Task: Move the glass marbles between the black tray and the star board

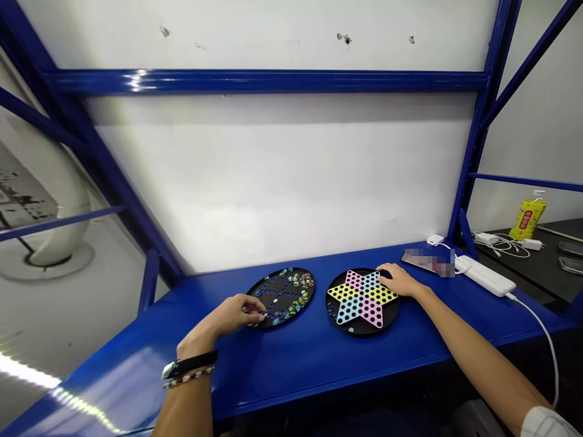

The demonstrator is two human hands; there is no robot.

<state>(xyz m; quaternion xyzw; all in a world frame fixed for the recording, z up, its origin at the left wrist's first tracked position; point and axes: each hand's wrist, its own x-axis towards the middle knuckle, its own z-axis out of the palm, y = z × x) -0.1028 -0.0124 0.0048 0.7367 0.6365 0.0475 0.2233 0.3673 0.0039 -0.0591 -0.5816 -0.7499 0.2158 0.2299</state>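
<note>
On the left lies a round black tray [281, 291], with several coloured glass marbles [289, 311] gathered mostly along its right and lower rim. My left hand [243, 311] is over the tray's lower left edge, thumb and fingers pinched together. Whatever sits between those fingertips is too small to make out. To the right is a Chinese checkers board [362, 297], a round black base topped by a pink, yellow and light blue star with holes. Across its upper right edge rests my right hand [397, 280], fingers and thumb apart, touching the board. A few dark marbles show at the base's left side.
Both boards lie on a blue table [296, 370] against a white wall, within a blue metal frame. A phone [423, 261], a white power strip [485, 276] and its cable lie at the right. Beyond, a yellow bottle [528, 215] stands on a dark table.
</note>
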